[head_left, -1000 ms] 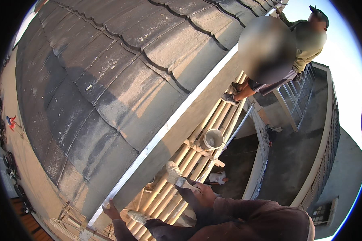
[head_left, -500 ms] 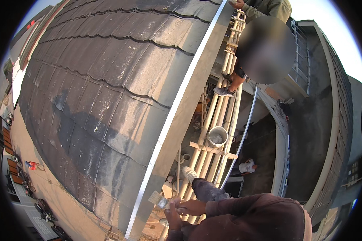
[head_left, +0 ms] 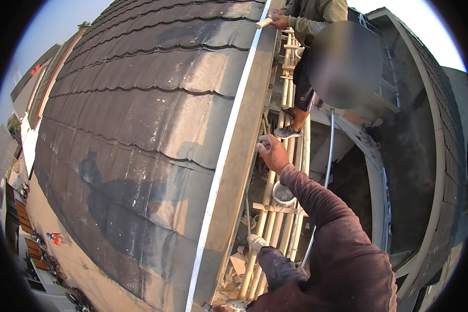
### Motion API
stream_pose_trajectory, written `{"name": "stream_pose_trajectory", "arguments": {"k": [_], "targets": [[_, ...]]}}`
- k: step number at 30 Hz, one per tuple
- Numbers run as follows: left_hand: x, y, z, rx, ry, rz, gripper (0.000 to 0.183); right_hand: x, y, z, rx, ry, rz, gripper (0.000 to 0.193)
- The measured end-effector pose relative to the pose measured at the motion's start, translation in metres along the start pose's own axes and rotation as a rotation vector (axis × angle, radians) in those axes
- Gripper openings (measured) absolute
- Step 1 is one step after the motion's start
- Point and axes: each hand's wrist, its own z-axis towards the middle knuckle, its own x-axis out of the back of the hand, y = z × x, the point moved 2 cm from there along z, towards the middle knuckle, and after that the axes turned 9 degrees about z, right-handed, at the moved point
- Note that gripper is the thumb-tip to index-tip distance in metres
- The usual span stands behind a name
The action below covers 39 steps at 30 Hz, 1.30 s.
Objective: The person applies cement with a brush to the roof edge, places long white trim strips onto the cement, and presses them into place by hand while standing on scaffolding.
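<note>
My right hand (head_left: 274, 153) reaches out over the bamboo scaffold, with the fingers curled in and the thumb against them. Whatever they may hold is too small or hidden to make out. It is beside the grey rendered face of the roof edge (head_left: 240, 140), which carries a bright metal strip (head_left: 223, 156) along its top. Just past my wrist, partly behind my sleeve, a white bucket (head_left: 283, 194) with grey stuff inside stands on the scaffold. My left hand is out of view, and no brush shows.
The bamboo poles (head_left: 267, 229) run away from me, with a wooden crosspiece (head_left: 275, 208) tied across. A co-worker (head_left: 317, 15) stands farther along, holding a pale wooden piece (head_left: 264, 23) at the metal strip. Dark roof tiles (head_left: 140, 135) slope down left. A deep drop lies right.
My right hand has left the brush held low in my hands and stretched forward past the bucket. My left hand and the brush have gone out of view. The co-worker's hands have come lower into sight.
</note>
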Motion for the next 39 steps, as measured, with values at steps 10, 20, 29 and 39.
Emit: {"name": "stream_pose_trajectory", "arguments": {"k": [10, 20, 29, 39], "targets": [[-0.005, -0.045, -0.003, 0.115, 0.11, -0.046, 0.046, 0.068, 0.018, 0.186, -0.157, 0.368, 0.148, 0.055], [0.016, -0.11, -0.076, -0.189, 0.323, 0.386, 0.041, 0.091, 0.092, 0.32, -0.716, -0.05, 1.192, 0.056], [0.012, -0.061, -0.119, 0.072, 0.406, 0.224, 0.048, 0.134, 0.128, 0.382, -0.284, -0.479, 0.882, 0.024], [0.033, 0.006, -0.162, -0.082, 0.383, -0.036, 0.048, 0.055, -0.074, 0.192, -0.103, -0.297, 0.106, 0.03]]}}
